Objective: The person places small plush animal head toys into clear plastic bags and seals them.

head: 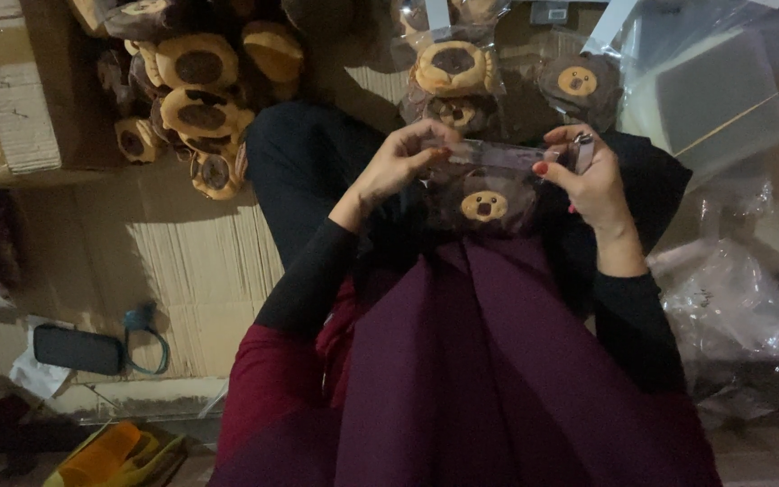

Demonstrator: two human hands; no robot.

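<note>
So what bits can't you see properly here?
- Head view: the bear in the clear bag shows only its face; dim light and bag glare hide the body.
- The small thing in the right hand is too blurred to name.
- The left hand covers the bag's left corner.
- The toy pile is cut off by the top edge.

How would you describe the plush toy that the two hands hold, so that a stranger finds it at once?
Start at the dark red skirt; above it, left hand and right hand hold a clear bag. Inside sits the brown plush toy. Unlike the plush pile on the cardboard, it is held.
</note>
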